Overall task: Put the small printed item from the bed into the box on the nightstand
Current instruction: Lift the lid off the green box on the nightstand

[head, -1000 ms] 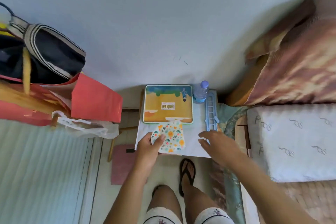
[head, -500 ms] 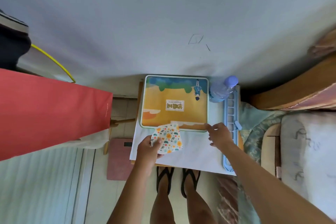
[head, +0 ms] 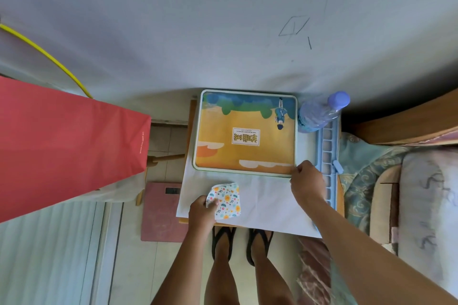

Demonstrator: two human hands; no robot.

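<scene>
White cloth item (head: 226, 200), floral print in orange, yellow and teal: one piece, folded flat, rounded corners, long axis running from the near edge of the nightstand (head: 340, 208) toward the wall, top end tipped slightly right. Left hand (head: 201, 212) pinches its lower left corner, thumb on top. One box (head: 245, 133), lid closed, yellow-orange cover with blue and green band and a small white label, sits just beyond the cloth. Right hand (head: 306, 179), fingers curled, grips the box's near right corner. One white sheet (head: 267, 205) under both hands. One clear bottle (head: 319, 112), blue cap, beyond right hand. One blue rack (head: 328, 153) beside it.
</scene>
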